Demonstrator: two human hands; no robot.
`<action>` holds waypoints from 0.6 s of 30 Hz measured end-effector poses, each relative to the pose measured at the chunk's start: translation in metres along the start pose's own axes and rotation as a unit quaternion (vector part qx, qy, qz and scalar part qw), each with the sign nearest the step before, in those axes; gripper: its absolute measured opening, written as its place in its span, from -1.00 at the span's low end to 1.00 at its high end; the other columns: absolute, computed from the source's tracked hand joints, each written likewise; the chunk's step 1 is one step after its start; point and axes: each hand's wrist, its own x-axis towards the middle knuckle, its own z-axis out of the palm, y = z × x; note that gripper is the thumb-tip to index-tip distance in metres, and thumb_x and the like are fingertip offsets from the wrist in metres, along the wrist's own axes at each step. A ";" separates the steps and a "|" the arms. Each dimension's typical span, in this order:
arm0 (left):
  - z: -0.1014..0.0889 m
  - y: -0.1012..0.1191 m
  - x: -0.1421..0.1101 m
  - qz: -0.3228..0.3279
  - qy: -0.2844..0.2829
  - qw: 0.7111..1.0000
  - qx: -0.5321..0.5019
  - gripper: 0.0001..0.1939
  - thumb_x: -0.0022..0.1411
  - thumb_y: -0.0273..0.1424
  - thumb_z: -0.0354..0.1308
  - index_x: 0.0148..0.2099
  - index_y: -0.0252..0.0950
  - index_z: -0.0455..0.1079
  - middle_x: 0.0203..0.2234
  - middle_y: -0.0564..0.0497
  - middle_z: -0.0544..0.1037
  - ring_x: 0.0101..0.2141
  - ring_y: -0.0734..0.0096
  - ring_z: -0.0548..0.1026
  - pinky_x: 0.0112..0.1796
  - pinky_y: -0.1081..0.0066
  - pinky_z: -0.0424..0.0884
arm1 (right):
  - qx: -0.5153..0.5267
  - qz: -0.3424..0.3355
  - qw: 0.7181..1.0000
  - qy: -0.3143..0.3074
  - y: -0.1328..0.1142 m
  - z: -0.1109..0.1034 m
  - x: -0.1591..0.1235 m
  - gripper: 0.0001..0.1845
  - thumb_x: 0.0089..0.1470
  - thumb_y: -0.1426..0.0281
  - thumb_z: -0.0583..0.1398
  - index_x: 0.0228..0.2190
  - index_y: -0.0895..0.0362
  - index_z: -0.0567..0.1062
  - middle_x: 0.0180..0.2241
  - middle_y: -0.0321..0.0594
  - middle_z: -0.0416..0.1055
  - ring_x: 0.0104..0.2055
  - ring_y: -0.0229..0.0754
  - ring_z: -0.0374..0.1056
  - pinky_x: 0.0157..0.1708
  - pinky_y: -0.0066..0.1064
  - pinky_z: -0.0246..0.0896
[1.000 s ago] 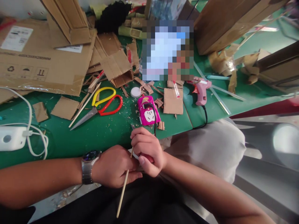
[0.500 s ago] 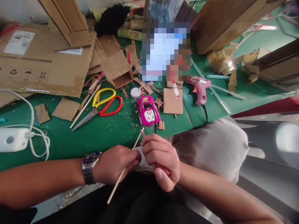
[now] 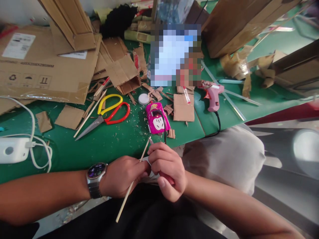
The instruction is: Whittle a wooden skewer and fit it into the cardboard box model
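Note:
My left hand (image 3: 122, 176), with a watch on its wrist, is closed around a thin wooden stick (image 3: 124, 204) that slants from lower left to upper right. In my right hand (image 3: 171, 166) is a knife with a red handle (image 3: 166, 178), the fingers wrapped round it. The knife's narrow tip shows beside the upper end of the stick; most of the blade is hidden by my fingers. Both hands are close together over my lap at the table's near edge. Just beyond them lies a pink power socket (image 3: 158, 118) with a black plug in it.
Scissors (image 3: 107, 114) with yellow and red handles lie on the green table (image 3: 82, 156), among shavings and cardboard scraps. A pink glue gun (image 3: 213, 96) rests to the right, its cord hanging off the edge. A large cardboard box (image 3: 47, 76) and a white power adapter (image 3: 13, 150) are left.
My right hand, with the knife, has shifted slightly left toward my left hand. The stick stands a little steeper, its upper end having moved left.

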 end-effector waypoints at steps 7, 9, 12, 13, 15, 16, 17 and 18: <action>-0.001 0.000 0.000 0.010 -0.038 0.998 0.043 -0.76 0.50 -0.28 -0.11 -0.14 -0.26 0.32 -0.43 0.01 0.57 -0.47 0.30 0.52 -0.47 0.30 0.25 | 0.023 -0.016 1.000 -0.003 0.006 0.005 0.001 -0.81 0.15 0.29 0.02 -0.45 0.08 0.31 -0.45 -0.16 0.36 -0.31 -0.10 0.29 -0.15 -0.11 0.39; -0.001 0.000 0.000 0.033 -0.060 0.995 0.068 -0.73 0.49 -0.25 -0.10 -0.19 -0.23 0.36 -0.43 0.03 0.59 -0.47 0.29 0.54 -0.48 0.30 0.25 | 0.031 -0.028 0.999 -0.008 0.009 0.009 0.001 -0.83 0.13 0.29 0.02 -0.45 0.07 0.30 -0.46 -0.17 0.36 -0.33 -0.11 0.28 -0.16 -0.12 0.41; -0.001 0.000 0.001 0.052 -0.075 0.992 0.085 -0.67 0.50 -0.19 -0.08 -0.22 -0.22 0.40 -0.45 0.05 0.60 -0.47 0.29 0.55 -0.50 0.29 0.25 | 0.039 -0.045 0.998 -0.013 0.011 0.013 0.002 -0.84 0.12 0.30 0.02 -0.44 0.07 0.30 -0.47 -0.18 0.34 -0.36 -0.13 0.26 -0.17 -0.15 0.42; 0.000 0.000 0.000 0.052 -0.074 0.992 0.087 -0.67 0.50 -0.19 -0.09 -0.22 -0.22 0.40 -0.45 0.05 0.60 -0.47 0.30 0.56 -0.51 0.29 0.26 | 0.038 -0.050 0.998 -0.014 0.011 0.013 0.002 -0.84 0.12 0.30 0.02 -0.44 0.07 0.30 -0.48 -0.18 0.34 -0.36 -0.13 0.26 -0.18 -0.15 0.43; 0.000 -0.001 0.000 0.044 -0.069 0.993 0.086 -0.67 0.50 -0.20 -0.09 -0.21 -0.23 0.41 -0.44 0.04 0.60 -0.47 0.30 0.56 -0.50 0.29 0.27 | 0.033 -0.057 0.998 -0.014 0.009 0.012 0.003 -0.84 0.12 0.29 0.03 -0.44 0.07 0.31 -0.47 -0.17 0.35 -0.34 -0.12 0.29 -0.20 -0.17 0.43; 0.000 -0.001 -0.001 0.038 -0.070 0.993 0.086 -0.68 0.49 -0.20 -0.08 -0.21 -0.23 0.40 -0.45 0.04 0.60 -0.47 0.31 0.55 -0.51 0.29 0.28 | 0.028 -0.060 0.998 -0.012 0.007 0.011 0.003 -0.83 0.12 0.28 0.03 -0.44 0.08 0.31 -0.47 -0.16 0.36 -0.33 -0.11 0.30 -0.21 -0.17 0.43; 0.001 -0.002 -0.001 0.034 -0.073 0.993 0.086 -0.68 0.49 -0.20 -0.08 -0.22 -0.24 0.40 -0.45 0.04 0.60 -0.48 0.31 0.55 -0.51 0.30 0.28 | 0.023 -0.060 0.998 -0.011 0.005 0.009 0.004 -0.82 0.12 0.28 0.02 -0.45 0.08 0.31 -0.47 -0.16 0.36 -0.33 -0.10 0.30 -0.22 -0.18 0.43; 0.001 -0.002 -0.002 0.031 -0.077 0.993 0.088 -0.68 0.48 -0.20 -0.07 -0.22 -0.24 0.40 -0.45 0.03 0.59 -0.48 0.31 0.55 -0.51 0.30 0.28 | 0.019 -0.058 0.998 -0.009 0.003 0.007 0.004 -0.82 0.12 0.27 0.02 -0.45 0.08 0.31 -0.47 -0.17 0.35 -0.34 -0.11 0.30 -0.22 -0.18 0.43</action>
